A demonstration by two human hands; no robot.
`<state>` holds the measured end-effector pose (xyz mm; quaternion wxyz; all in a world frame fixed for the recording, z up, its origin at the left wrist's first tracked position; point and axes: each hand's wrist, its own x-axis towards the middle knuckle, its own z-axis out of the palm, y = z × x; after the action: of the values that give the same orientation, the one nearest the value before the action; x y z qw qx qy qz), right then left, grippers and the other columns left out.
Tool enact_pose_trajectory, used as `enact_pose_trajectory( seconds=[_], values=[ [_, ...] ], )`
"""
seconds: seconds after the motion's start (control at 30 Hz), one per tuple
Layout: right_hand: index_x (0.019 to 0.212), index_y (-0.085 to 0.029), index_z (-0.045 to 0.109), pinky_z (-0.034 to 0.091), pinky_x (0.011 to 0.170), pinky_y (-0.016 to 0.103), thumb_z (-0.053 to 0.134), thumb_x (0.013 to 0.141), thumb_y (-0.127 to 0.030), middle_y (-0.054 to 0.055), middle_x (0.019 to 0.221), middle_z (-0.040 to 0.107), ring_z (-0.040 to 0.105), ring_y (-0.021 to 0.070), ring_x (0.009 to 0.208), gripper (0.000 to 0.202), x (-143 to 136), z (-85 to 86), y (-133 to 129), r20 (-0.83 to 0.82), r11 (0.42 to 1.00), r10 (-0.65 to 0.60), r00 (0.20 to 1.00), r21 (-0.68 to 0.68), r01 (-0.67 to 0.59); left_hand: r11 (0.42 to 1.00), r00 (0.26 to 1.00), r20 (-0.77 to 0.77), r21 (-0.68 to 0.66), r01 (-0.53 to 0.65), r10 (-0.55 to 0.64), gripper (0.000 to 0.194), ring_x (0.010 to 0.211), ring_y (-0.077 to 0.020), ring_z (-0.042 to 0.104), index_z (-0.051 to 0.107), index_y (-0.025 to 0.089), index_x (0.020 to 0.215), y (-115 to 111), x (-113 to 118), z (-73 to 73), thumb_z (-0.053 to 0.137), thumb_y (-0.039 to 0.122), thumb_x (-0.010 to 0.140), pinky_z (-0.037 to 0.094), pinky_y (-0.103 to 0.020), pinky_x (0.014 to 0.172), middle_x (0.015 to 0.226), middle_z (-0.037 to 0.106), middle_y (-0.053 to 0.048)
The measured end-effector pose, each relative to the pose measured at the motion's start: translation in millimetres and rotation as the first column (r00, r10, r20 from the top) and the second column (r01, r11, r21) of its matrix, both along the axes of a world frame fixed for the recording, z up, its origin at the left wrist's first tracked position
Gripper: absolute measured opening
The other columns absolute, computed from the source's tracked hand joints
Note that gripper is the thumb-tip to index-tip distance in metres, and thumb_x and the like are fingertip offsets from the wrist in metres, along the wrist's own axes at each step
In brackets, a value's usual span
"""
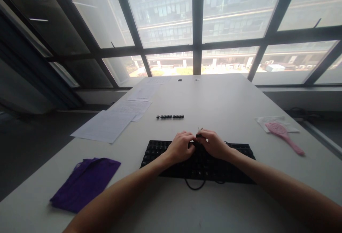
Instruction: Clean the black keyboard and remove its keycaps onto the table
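A black keyboard [171, 170] lies in front of me, with its dark cable [195, 189] looped over the near edge. Above its far edge, my right hand [213, 144] pinches a small black keycap puller [199, 135] with thin wire prongs pointing up. My left hand [181, 147] is closed, its fingertips meeting the puller and right fingers. Whatever those left fingers grip is too small and covered to make out. Beyond the keyboard, several loose black keycaps [166, 117] stand in a row on the white table [213, 101].
Printed paper sheets [107, 124] overlap along the table's left side. A folded purple cloth or bag [87, 183] lies near my left forearm. At the right, a pink hairbrush [284, 136] rests partly on a clear plastic bag [263, 122]. Windows [165, 15] rise behind the table.
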<state>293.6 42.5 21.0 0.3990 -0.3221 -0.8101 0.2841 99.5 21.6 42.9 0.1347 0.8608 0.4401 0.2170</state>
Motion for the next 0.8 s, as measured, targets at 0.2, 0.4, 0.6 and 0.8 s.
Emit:
enact_pose_trajectory(
  seconds=[0.2, 0.4, 0.6, 0.8],
  values=[
    [0.074, -0.019, 0.06, 0.042, 0.065, 0.028, 0.055, 0.094, -0.022, -0.001, 0.069, 0.059, 0.054, 0.0152, 0.067, 0.021, 2.3, 0.6, 1.8, -0.052, 0.994, -0.038, 0.998, -0.108, 0.032, 0.999, 0.997, 0.064, -0.023, 0.031, -0.03, 0.013, 0.097, -0.0236, 0.062, 0.071, 0.023, 0.097, 0.8, -1.0, -0.5, 0.066, 0.023, 0.084, 0.047, -0.036, 0.09, 0.097, 0.072, -0.004],
    [0.074, -0.018, 0.061, 0.045, 0.063, 0.028, 0.052, 0.095, -0.029, 0.0, 0.066, 0.062, 0.057, 0.0153, 0.063, 0.025, 3.8, 3.0, 3.1, -0.179, 0.973, -0.071, 0.981, -0.229, 0.029, 0.996, 0.984, 0.176, -0.085, 0.019, -0.004, 0.017, 0.093, -0.0213, 0.064, 0.072, 0.024, 0.101, 4.2, -1.9, -6.8, 0.073, 0.027, 0.085, 0.049, -0.035, 0.088, 0.097, 0.074, -0.003],
    [0.077, -0.018, 0.063, 0.047, 0.066, 0.029, 0.052, 0.095, -0.03, 0.002, 0.068, 0.065, 0.06, 0.0159, 0.065, 0.024, 1.7, 6.0, -0.3, -0.185, 0.982, -0.082, 0.979, -0.185, 0.047, 0.999, 0.966, 0.259, -0.039, 0.019, -0.008, 0.017, 0.097, -0.0208, 0.064, 0.072, 0.024, 0.102, 3.1, -3.5, -6.7, 0.074, 0.023, 0.085, 0.048, -0.035, 0.092, 0.099, 0.074, -0.003],
    [0.082, -0.018, 0.064, 0.048, 0.066, 0.029, 0.052, 0.096, -0.029, 0.002, 0.071, 0.065, 0.06, 0.0161, 0.066, 0.021, 0.8, 3.3, -1.3, -0.211, 0.986, -0.096, 0.973, -0.157, 0.063, 0.999, 0.952, 0.306, -0.053, 0.008, 0.009, 0.019, 0.092, -0.0202, 0.065, 0.072, 0.023, 0.104, 3.2, -3.5, -4.8, 0.073, 0.023, 0.085, 0.05, -0.035, 0.089, 0.095, 0.074, -0.003]
  ],
)
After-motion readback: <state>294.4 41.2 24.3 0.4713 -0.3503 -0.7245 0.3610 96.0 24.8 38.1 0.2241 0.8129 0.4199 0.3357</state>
